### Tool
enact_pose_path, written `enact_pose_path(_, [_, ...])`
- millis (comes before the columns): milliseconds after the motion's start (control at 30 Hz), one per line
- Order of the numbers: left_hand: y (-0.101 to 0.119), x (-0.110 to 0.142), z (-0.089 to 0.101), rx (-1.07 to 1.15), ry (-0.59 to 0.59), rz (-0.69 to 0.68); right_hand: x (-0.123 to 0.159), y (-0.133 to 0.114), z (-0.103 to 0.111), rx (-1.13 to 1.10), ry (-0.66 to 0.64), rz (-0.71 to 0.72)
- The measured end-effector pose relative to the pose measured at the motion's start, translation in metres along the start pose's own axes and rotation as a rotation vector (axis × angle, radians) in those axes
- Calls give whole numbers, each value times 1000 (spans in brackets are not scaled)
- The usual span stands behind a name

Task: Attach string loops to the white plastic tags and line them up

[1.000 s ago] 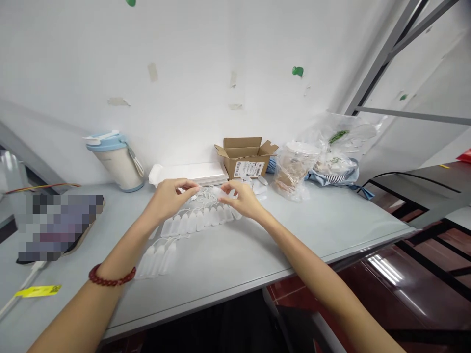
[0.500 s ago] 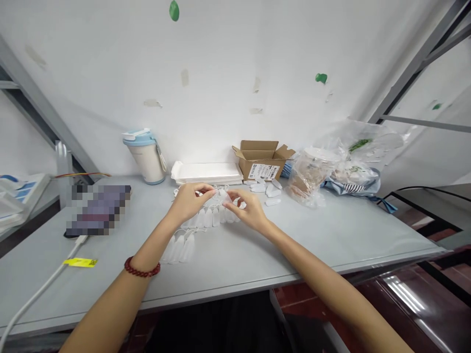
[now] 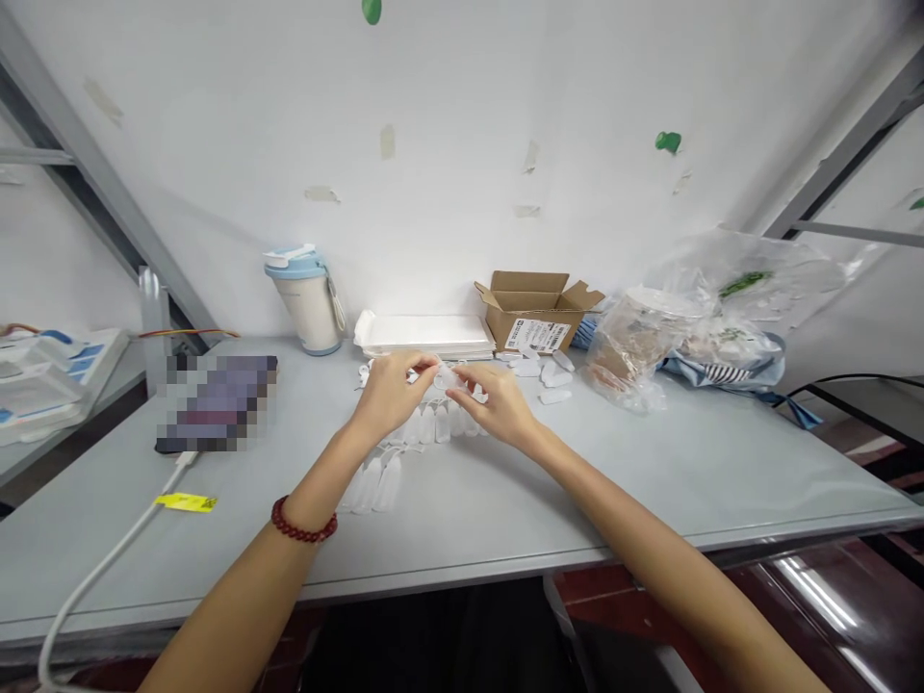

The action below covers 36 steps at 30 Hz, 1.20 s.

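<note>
My left hand [image 3: 391, 397] pinches a thin white cord loop [image 3: 438, 381] between thumb and fingertips. Close beside it, my right hand [image 3: 497, 398] has its thumb and fingers closed on a small translucent white tag [image 3: 449, 373]. Fingers hide part of both the tag and the cord. Below the hands lies a row of similar corded tags [image 3: 435, 423], side by side on the grey table [image 3: 505, 520]. Nearer the front is a small group of corded tags [image 3: 379, 481]. Loose white tags [image 3: 554, 375] without visible cords are scattered to the right of my right hand.
Behind the hands sit a white stack of flat pieces [image 3: 425, 333] and an open cardboard box [image 3: 534, 313]. A cup with a blue lid [image 3: 307, 303] stands left. A pixelated phone-like device [image 3: 223, 404] has a white cable [image 3: 115, 558]. Plastic bags [image 3: 628, 351] lie at right.
The view has swung slightly left, so everything appears farther right. My hands have come a little closer together, the tag and cord still between them.
</note>
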<state>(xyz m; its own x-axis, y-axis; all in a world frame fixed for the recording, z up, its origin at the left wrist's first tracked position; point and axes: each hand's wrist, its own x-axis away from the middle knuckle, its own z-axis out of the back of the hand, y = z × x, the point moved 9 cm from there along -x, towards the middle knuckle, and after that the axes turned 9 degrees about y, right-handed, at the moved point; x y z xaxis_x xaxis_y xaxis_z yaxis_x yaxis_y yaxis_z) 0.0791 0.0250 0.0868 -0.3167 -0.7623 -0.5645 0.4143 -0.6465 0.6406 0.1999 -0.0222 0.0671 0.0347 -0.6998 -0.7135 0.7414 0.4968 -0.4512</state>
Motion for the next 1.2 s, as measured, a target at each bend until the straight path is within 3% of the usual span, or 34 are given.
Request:
enact_pose_path(167, [6, 6, -11, -5, -9, -75, 10, 3, 14, 63, 10, 85])
enact_pose_path(333, [12, 8, -13, -31, 10, -146, 12, 5, 12, 105, 0, 132])
enact_pose_path(533, [22, 11, -13, -97, 8, -248, 15, 8, 7, 94, 2, 41])
enact_pose_path(933, [26, 19, -25, -303, -61, -374, 13, 19, -1, -149, -7, -168])
enact_pose_path(1200, [34, 23, -26, -303, -43, -449, 14, 22, -1, -305, 14, -250])
